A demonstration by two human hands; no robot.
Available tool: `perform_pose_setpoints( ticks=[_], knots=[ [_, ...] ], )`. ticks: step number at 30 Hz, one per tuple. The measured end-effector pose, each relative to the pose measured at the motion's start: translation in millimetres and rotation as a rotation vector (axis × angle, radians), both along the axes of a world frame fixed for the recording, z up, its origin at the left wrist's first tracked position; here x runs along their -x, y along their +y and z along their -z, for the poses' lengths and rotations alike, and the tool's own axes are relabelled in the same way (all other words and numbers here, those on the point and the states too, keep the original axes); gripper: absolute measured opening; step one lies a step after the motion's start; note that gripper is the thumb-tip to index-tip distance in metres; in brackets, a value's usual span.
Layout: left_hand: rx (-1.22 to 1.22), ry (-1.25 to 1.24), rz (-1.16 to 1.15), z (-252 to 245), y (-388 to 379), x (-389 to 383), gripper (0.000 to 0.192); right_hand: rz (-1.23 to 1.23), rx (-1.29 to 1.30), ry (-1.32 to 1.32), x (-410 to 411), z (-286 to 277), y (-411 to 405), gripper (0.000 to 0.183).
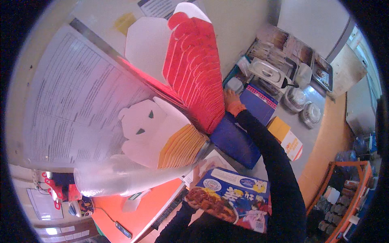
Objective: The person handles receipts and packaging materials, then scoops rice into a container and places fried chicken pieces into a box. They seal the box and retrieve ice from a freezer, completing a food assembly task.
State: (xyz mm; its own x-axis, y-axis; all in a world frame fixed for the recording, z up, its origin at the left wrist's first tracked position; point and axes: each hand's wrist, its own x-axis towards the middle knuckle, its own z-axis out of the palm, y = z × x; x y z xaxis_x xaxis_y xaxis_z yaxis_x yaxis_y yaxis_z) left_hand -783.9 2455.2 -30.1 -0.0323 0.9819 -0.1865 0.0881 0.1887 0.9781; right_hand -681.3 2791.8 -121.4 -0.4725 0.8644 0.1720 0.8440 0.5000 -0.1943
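A blue printed food carton (pixel 228 200) with a picture of a meal rests upright against my body. My left hand (pixel 196 176) grips its left end, fingers partly hidden behind it. My right hand (pixel 232 101) reaches forward beside a tall nested stack of red folded cartons (pixel 197 63). Its fingertips are partly hidden by that stack, so its grip does not show. Under the right wrist is a dark blue box (pixel 237 139). Left of the red stack stands a nested stack of yellow and white cartons (pixel 179 148), with a roll of clear plastic (pixel 121 179) alongside.
Clear domed containers (pixel 294 100) and a lidded steel pan (pixel 269 73) stand on the metal counter (pixel 310 91). A yellow and white carton (pixel 284 138) lies by my right forearm. Printed sheets (pixel 82 100) hang at left. An orange-framed rack (pixel 340 197) stands lower right.
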Motion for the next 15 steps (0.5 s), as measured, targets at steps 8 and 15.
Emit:
perform_pose_setpoints(
  ticks=[8,15],
  knots=[
    [0.057,-0.054,-0.050,2.0,-47.1,7.9,0.049,0.014,0.022,0.042,-2.8,-8.7,1.8,0.049],
    [0.112,-0.078,-0.086,2.9,-91.8,12.5,0.049,0.104,0.068,0.275,-0.5,-1.8,14.2,0.044]
  ],
)
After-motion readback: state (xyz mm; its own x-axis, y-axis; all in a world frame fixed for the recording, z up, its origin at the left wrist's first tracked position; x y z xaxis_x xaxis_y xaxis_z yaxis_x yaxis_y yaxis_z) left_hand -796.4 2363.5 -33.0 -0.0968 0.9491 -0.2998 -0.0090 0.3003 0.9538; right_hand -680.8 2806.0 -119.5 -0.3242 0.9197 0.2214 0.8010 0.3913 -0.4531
